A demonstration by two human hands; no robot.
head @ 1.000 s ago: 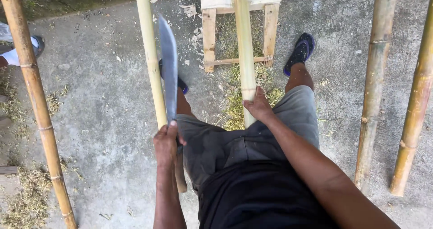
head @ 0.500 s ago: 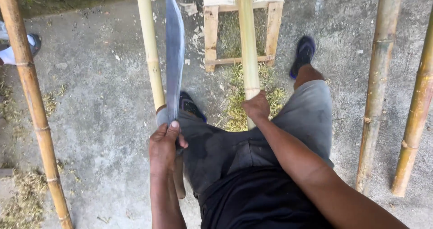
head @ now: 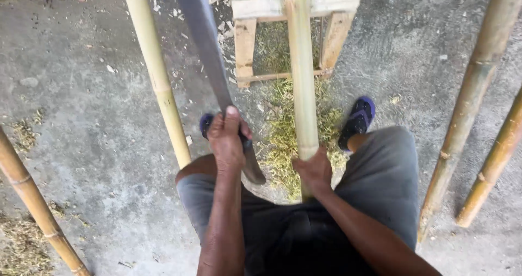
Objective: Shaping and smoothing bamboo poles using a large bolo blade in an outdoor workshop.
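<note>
Bamboo pole (head: 300,75), pale, stiff, smooth-skinned and likely slippery, propped on a wooden stand (head: 296,4), right hand (head: 314,170) closed round its near end; long machete (head: 204,42), probably blade-heavy, handle wrapped by left hand (head: 228,140).

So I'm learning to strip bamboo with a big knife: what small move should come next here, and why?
Probably bring the blade across onto the bamboo pole. The left hand holds the knife raised left of the pole, not touching it, while the right hand grips the pole's near end, steadied on the wooden stand.
</note>
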